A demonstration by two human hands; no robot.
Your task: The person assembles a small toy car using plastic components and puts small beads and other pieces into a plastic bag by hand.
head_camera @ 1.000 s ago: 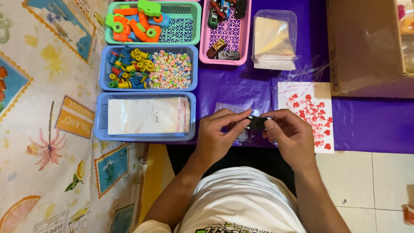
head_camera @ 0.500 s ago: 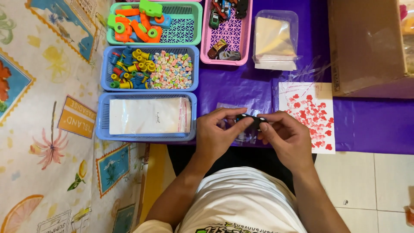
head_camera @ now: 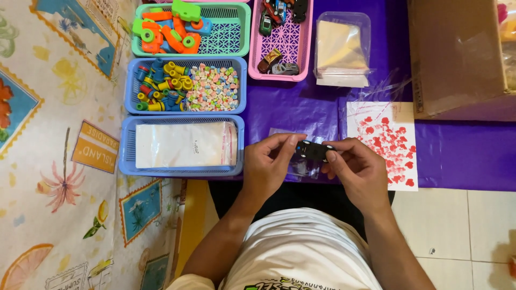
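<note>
A small black toy car (head_camera: 312, 150) is held between both hands above the front edge of the purple cloth (head_camera: 462, 156). My left hand (head_camera: 269, 164) pinches its left end with thumb and fingers. My right hand (head_camera: 360, 172) grips its right end. Under the hands lies a small clear plastic bag (head_camera: 301, 167), partly hidden by the fingers.
A blue basket (head_camera: 183, 171) of clear bags sits left of my hands, with a blue basket (head_camera: 185, 62) of beads and pegs and a green basket (head_camera: 231, 35) of toys behind. Farther back are a pink basket (head_camera: 282, 45) of toy cars, a clear tub (head_camera: 343, 45), a red-patterned sheet (head_camera: 384, 142) and a cardboard box (head_camera: 457, 53).
The hands have shifted slightly and turned the toy car between them; more of its black body shows now.
</note>
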